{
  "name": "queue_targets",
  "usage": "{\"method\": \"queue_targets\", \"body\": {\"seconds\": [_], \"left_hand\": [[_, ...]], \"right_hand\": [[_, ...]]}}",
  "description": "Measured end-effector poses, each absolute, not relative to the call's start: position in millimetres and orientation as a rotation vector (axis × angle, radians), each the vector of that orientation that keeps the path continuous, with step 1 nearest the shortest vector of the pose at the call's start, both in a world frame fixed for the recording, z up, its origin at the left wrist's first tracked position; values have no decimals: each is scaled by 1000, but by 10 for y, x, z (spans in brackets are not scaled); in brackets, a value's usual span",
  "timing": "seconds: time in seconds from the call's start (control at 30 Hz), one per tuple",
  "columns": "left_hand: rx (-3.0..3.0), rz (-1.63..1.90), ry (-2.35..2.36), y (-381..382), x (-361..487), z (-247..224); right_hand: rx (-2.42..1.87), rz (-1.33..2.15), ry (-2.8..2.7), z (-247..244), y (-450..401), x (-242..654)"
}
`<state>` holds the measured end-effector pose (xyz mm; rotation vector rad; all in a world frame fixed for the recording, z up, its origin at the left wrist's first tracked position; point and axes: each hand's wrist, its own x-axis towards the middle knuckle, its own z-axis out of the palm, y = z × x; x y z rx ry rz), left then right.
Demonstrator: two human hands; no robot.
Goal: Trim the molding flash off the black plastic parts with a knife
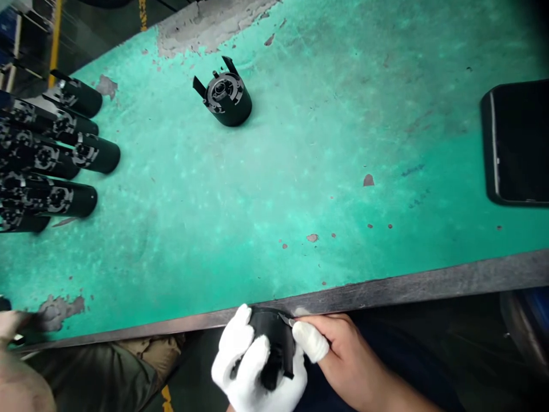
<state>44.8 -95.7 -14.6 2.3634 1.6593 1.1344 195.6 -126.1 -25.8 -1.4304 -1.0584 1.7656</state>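
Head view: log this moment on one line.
left hand: gloved, holding black part | right hand: metal tool at its edge | table: lone part, others grouped left

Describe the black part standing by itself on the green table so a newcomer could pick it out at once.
Find the largest grey patch at the far edge of the green tabletop. Below it in the picture stands a black cylinder with two prongs. Unlike the crowded parts at left and the held part in the gloved left hand, it stands alone.
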Motion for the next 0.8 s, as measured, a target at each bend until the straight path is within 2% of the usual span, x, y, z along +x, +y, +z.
{"method": "queue_targets", "body": {"seconds": [0.5, 0.8], "left_hand": [[2573, 1077, 1398, -931, 298, -161], [2557, 1045, 1410, -962, 297, -126]], "right_hand": [[-1436, 1740, -969, -297, -1197, 1888], [-1255, 1810, -964, -398, -1261, 2023]]}}
